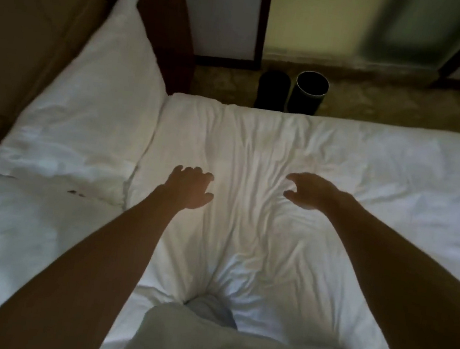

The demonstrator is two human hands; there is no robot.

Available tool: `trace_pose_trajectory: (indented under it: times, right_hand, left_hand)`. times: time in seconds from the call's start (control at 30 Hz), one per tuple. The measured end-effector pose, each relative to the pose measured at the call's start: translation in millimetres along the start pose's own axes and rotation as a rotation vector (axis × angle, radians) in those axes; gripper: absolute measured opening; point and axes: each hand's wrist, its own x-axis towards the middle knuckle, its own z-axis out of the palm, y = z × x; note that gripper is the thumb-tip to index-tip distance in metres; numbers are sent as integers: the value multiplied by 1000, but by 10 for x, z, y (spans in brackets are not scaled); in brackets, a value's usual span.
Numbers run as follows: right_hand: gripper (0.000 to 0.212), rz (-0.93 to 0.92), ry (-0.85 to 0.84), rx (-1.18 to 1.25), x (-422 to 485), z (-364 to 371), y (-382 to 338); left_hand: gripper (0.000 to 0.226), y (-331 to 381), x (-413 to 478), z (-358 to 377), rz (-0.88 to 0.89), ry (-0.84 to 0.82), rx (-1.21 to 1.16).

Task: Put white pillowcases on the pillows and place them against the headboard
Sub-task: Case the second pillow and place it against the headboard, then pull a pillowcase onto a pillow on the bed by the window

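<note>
The white duvet [370, 169] runs to the bed's far edge, beyond which a strip of floor holds two dark cylinders: a left bin [272, 90] and a right bin [309, 94] (its mouth open, the inside too dark to read). One white-cased pillow [94, 103] leans on the padded headboard [22, 30] at the left. The left hand [192, 188] and right hand [311, 192] reach side by side over the rumpled middle, fingers loosely spread, holding nothing.

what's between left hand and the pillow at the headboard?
Head view: only a strip of wrinkled white duvet lies between the left hand and the pillow; nothing on it.
</note>
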Motion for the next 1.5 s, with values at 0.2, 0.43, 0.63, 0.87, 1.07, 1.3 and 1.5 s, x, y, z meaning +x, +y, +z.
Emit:
trace_pose_trajectory:
  times: [0.2, 0.43, 0.63, 0.87, 1.07, 1.3, 1.5]
  right_hand:
    - [54, -12, -55, 85, -489, 780, 1331]
    - [57, -103, -328, 107, -739, 1575, 2338]
    - [55, -149, -535, 6, -1085, 2024, 2712]
    - [53, -171, -526, 1, -1580, 2582, 2893]
    - [48, -81, -363, 183, -2259, 3346, 2904]
    - [52, -190, -175, 187, -3536, 3834, 2469]
    - [44, -399, -361, -57, -4176, 3867, 2044]
  left_hand:
    - [54, 1077, -385, 776, -188, -83, -188]
    - [54, 2230, -1061, 1917, -552, -243, -530]
    - [50, 2983, -1776, 2443, -767, -215, -690]
    - [52, 3398, -2618, 3002, -849, -300, -812]
    - [38, 3826, -3257, 3556, -851, -16, -988]
    - [22, 4898, -4891, 4457, -1152, 94, -1672]
    - [15, 5888, -6122, 4860, -1447, 293, -1887]
